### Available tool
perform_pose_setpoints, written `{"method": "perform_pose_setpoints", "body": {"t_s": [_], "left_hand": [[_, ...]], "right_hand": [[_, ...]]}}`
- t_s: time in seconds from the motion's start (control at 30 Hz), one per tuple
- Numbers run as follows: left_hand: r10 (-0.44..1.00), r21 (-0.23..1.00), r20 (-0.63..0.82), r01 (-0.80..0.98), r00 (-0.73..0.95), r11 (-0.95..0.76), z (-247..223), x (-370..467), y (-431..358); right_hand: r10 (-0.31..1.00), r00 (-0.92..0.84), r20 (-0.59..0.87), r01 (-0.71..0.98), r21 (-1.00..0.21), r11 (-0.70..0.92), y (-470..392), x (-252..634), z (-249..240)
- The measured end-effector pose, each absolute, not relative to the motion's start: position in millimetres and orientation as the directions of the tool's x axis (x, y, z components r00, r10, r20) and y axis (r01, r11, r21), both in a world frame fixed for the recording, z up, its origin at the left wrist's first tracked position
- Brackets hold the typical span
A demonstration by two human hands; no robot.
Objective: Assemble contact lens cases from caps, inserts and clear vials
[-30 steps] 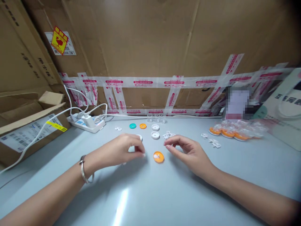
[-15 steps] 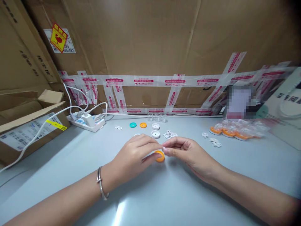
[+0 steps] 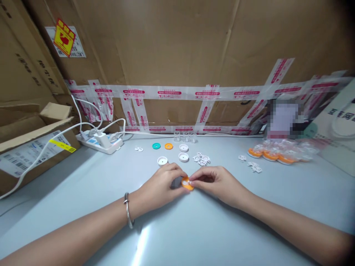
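An orange round plastic ring (image 3: 188,187) lies on the table between my hands, with a small white part (image 3: 185,182) inside it. My left hand (image 3: 164,183) grips the ring's left edge between thumb and fingers. From the other side, my right hand (image 3: 216,181) pinches a small white piece at the ring; its shape is mostly hidden by the fingertips. Just beyond the hands lie white round cups (image 3: 162,161) and a heap of flat white cut-out parts (image 3: 202,159). A teal ring (image 3: 156,146) and another orange ring (image 3: 169,146) sit farther back.
Clear small cups (image 3: 185,137) stand along the back by a large taped cardboard box (image 3: 172,48). A power strip (image 3: 108,147) with cables and an open carton (image 3: 33,155) are at left. At right are orange-based clear pieces (image 3: 270,155) and white parts (image 3: 254,167).
My right hand has brought its small white piece down to the orange ring. My left fingers have shifted around the ring's edge, and a white cup behind them is uncovered.
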State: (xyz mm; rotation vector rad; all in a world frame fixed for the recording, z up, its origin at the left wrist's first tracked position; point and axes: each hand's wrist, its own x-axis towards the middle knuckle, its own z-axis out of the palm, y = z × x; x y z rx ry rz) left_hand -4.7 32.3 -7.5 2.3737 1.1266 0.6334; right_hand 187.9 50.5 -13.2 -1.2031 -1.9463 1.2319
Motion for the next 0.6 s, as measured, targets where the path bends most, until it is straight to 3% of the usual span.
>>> {"method": "perform_pose_setpoints", "body": {"t_s": [0.33, 0.6], "left_hand": [[0.794, 0.550, 0.254, 0.593, 0.552, -0.589, -12.8, -5.6, 32.9], [0.814, 0.580, 0.223, 0.599, 0.536, -0.553, -12.0, -5.0, 34.1]], "right_hand": [[0.871, -0.479, 0.109, 0.439, -0.829, 0.346, 49.5, 187.0, -14.3], [0.881, -0.467, 0.073, 0.451, -0.837, 0.309, 49.2, 187.9, -16.7]]}}
